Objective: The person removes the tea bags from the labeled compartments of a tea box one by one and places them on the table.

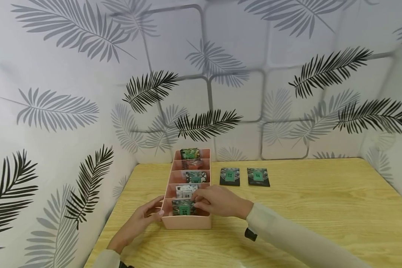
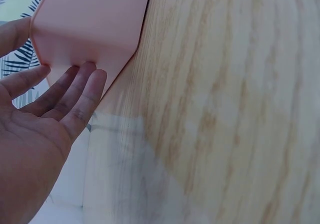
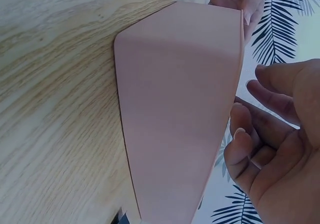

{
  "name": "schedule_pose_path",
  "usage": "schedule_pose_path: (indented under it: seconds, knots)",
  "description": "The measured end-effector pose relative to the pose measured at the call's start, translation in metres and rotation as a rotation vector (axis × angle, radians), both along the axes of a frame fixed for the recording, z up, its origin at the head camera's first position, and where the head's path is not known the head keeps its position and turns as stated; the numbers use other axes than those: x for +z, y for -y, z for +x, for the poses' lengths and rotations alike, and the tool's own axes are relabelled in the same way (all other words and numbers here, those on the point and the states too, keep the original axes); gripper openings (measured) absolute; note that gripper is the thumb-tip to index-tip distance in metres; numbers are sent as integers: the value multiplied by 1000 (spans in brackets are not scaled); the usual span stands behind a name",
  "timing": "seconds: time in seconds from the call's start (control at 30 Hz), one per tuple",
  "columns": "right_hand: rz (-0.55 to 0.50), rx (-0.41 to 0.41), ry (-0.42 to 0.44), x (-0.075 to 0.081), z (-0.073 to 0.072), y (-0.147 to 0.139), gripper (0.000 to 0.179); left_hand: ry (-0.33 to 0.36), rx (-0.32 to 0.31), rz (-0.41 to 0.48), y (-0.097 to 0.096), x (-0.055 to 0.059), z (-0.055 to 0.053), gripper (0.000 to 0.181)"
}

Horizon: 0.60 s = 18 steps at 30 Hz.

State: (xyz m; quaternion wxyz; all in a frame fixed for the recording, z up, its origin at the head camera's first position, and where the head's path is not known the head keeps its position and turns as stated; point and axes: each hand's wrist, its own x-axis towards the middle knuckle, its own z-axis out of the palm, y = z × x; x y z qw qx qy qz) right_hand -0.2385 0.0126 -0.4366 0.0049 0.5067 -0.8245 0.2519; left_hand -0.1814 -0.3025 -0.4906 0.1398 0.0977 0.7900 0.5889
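A pink box (image 1: 187, 222) with compartments in a row stands on the table, with small flat packets in it. My left hand (image 1: 139, 223) touches its near left corner; in the left wrist view, the fingertips (image 2: 87, 67) press its outer side. Over the right rim reaches my right hand (image 1: 221, 201), its fingertips at the right edge of a dark packet with a green label (image 1: 184, 209) in the nearest compartment. Just behind that is a white packet (image 1: 186, 190). In the right wrist view, nothing shows between the thumb and fingers (image 3: 280, 79).
Two dark packets with green labels, a left one (image 1: 230, 176) and a right one (image 1: 258, 176), lie flat on the wooden table (image 1: 308, 208) right of the box. Farther compartments hold more packets (image 1: 196, 177). A leaf-patterned wall (image 1: 241, 141) stands behind.
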Motion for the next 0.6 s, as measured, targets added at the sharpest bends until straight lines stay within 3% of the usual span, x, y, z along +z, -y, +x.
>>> schedule_pose_path:
  seconds: [0.37, 0.6]
  knots:
    - [-32, -5, 119, -6, -8, 18, 27, -12, 8, -29, 2, 0, 0, 56]
    - [-26, -9, 73, -6, -8, 29, 30, -4, 9, -30, 1, 1, 2, 56]
